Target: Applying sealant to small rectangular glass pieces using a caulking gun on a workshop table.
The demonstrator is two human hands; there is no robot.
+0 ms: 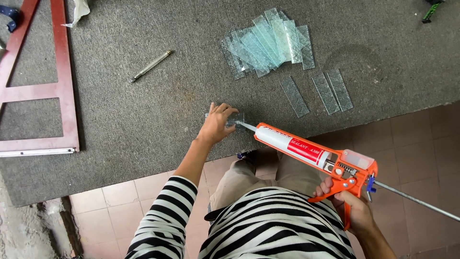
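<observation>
Glass piece (237, 118), small and textured: being pressed flat by the spread left hand (216, 123) on the grey carpeted bench (143, 115), close to its front edge; open carpet is being left around it, the glass strip pile (268, 43) well apart. Caulking gun (314, 156), orange: being gripped at handle and trigger by the closed right hand (352, 208), nozzle touching the glass piece's edge, arm bent low.

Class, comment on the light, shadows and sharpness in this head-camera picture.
Head view: soft, even daylight; only a faint shadow under the left hand; no glare on the glass strips; caulking gun and right hand sharp; slight wide-angle bending at the edges.
</observation>
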